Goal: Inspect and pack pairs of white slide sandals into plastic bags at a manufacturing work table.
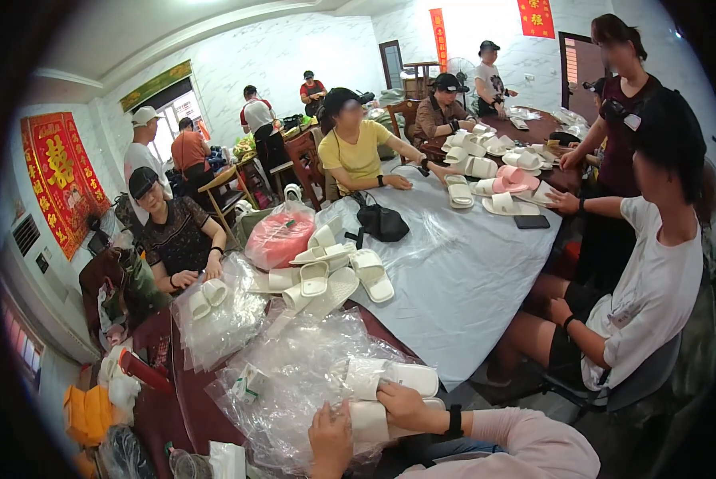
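A pair of white slide sandals (412, 378) lies at the table's near edge, partly over the clear plastic bags (282, 371). My right hand (402, 405), with a black band on the wrist, is closed on the lower sandal (369, 421) around its strap. Just left of it, my left hand (331, 435) has its fingers bent at the edge of clear plastic by the same sandal. It seems to pinch the plastic, though its fingertips are partly hidden. Loose white sandals (371, 275) are heaped farther up the table.
A pink bundle in clear plastic (279, 237) and a black pouch (382, 217) stand on the pale table cover (454, 295). A black phone (532, 222) lies farther right, near more sandals (477, 166). Several people sit or stand around; one at left handles a bagged pair (208, 297).
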### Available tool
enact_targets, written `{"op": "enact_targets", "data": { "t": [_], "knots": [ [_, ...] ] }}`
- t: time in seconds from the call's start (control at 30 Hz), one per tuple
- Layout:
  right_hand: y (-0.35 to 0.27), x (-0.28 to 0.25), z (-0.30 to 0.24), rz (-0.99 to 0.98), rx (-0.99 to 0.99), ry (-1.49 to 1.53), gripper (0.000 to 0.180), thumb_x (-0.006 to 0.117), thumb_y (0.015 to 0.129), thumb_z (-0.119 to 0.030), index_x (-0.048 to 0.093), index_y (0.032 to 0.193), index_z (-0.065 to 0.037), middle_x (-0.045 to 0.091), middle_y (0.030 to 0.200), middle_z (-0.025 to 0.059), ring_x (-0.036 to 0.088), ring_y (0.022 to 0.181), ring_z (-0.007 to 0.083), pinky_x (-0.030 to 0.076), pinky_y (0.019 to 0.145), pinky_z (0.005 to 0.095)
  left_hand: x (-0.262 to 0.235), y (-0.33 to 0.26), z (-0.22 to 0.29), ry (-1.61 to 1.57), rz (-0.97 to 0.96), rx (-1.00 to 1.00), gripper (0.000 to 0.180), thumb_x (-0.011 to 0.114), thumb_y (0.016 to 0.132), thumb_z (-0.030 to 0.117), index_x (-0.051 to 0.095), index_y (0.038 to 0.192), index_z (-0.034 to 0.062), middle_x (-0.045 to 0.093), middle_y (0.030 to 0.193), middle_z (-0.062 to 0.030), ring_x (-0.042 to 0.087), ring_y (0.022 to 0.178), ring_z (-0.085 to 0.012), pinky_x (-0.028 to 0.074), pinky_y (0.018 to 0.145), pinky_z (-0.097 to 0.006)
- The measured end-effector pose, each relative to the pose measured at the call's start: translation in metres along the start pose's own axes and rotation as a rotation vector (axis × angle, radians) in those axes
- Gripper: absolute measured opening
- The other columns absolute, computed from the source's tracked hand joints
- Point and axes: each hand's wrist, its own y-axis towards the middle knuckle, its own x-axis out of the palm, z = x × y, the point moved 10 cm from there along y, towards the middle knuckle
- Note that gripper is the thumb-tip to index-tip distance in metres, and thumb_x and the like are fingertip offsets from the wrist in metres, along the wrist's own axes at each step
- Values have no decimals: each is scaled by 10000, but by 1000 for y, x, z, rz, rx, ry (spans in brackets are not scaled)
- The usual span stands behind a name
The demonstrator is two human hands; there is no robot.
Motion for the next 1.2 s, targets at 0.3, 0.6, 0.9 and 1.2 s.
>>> {"op": "enact_targets", "data": {
  "t": [0.3, 0.6, 0.9, 1.2],
  "knots": [
    [-5, 45, 15, -60, 273, 48, 278, 601, 646, -133, 603, 907, -36, 598, 902, 120, 593, 872, 273, 502, 672, 383, 5, -9, 23, 68, 114, 89, 392, 505, 879, 236, 538, 1265, 185, 472, 1261, -232, 414, 1157, -435, 322, 948, -527],
    [-24, 133, 43, 114, -21, 170, 357, 587, 746, -172, 545, 1060, -8, 527, 1132, 209, 556, 974, 370, 457, 813, 451, 7, -11, 72, -120, 46, 225, 381, 517, 877, 251, 548, 1255, 214, 479, 1269, -200, 466, 1120, -416, 371, 910, -491],
    [37, 107, 51, -107, 544, 130, 311, 548, 761, -158, 549, 1056, -59, 510, 1154, 147, 556, 959, 381, 466, 801, 459, 28, -34, 55, -334, 18, 272, 381, 588, 850, 264, 559, 1227, 215, 492, 1259, -195, 502, 1089, -414, 432, 843, -482],
    [24, 106, 47, -46, 485, 143, 237, 517, 773, -136, 568, 981, -37, 540, 1024, 187, 540, 931, 386, 443, 800, 468, 40, -66, -68, -408, 278, -285, 556, 605, 852, 285, 431, 1270, -37, 434, 1243, -258, 408, 1170, -384, 364, 965, -439]
  ]
}}
